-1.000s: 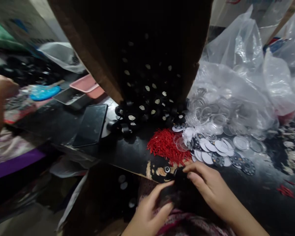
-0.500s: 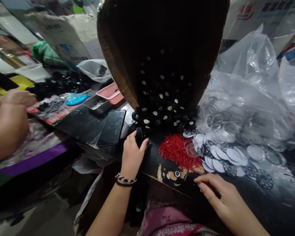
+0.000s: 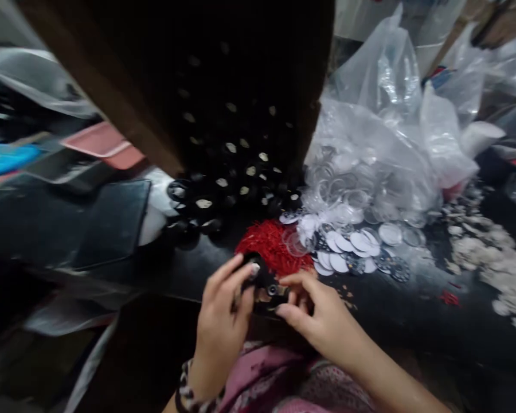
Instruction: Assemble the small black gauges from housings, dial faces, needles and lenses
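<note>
Reaching in from the near side, the left hand (image 3: 223, 321) points away from the body, a bracelet (image 3: 189, 390) at its wrist, fingers and thumb closed around a black round part (image 3: 253, 258) with a pale spot. Facing it, the right hand (image 3: 322, 315) comes in from the right with fingers curled and thumb forward, beside a small ring-shaped piece (image 3: 272, 289); whether it grips anything I cannot tell. Both work close to the near edge of the black table (image 3: 391, 321), with a narrow gap between their fingertips. Just beyond the round part, a heap of red pieces (image 3: 269, 246) crowds the far side; white discs (image 3: 339, 263) lie to its right. Bare tabletop runs right of the right hand. Farther off are a dark phone (image 3: 114, 223), a pile of black parts (image 3: 202, 212) and clear rings (image 3: 355, 198) by plastic bags (image 3: 382, 132).
</note>
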### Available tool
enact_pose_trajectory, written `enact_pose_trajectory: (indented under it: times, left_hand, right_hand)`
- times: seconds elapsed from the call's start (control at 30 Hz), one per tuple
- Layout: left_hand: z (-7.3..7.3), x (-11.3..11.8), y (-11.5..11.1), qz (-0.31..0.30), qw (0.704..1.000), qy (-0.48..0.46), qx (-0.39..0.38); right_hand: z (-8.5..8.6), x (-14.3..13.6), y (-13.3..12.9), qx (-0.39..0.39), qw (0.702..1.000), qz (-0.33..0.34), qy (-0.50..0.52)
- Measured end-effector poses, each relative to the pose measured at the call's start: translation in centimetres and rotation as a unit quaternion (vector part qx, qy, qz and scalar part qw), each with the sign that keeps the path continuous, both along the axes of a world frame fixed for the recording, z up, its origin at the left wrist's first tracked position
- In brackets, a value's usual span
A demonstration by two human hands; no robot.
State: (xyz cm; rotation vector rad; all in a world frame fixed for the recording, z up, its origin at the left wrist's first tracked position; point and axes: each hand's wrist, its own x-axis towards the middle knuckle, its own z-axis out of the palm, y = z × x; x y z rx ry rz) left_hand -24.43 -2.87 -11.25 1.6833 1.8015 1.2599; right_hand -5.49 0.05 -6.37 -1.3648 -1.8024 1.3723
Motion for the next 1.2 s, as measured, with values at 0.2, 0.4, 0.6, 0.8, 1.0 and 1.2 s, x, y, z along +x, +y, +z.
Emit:
enact_pose_trajectory:
  times: [0.2,0.4,0.6,0.8,1.0,1.2]
  left_hand:
    - [0.2,4.3,-1.9,-0.063,0.948,-0.25,-0.186]
    - [0.3,4.3,-0.7,-0.11,0.814,-0.455,-0.345]
    - [1.7,5.3,-0.7,-0.07,0.757,-0.551,-0.346]
    - [2.2,5.8,0.1,-0.07,0.718,-0.616,-0.317]
    - [2.3,6.0,0.2,-0.041,0.693,-0.64,-0.329]
    - [2.6,6.2,0.3,-0.051,0.665,-0.676,-0.314]
  right_hand:
    - [0.3,1.9,-0.2,0.007,0.999,-0.037,-0.014]
    - [0.8,6.4,2.2,0.106,0.991,-0.019,-0.083]
    - [-0.7,11.3,5.7,0.265,0.854,-0.107,-0.434]
    - [-1.5,12.7,6.3,0.277,0.866,-0.073,-0.41]
    - [-2.5,13.8,6.9,0.275,0.893,-0.078,-0.349]
    - [-3.5,14.1,6.7,0.294,0.88,-0.094,-0.362]
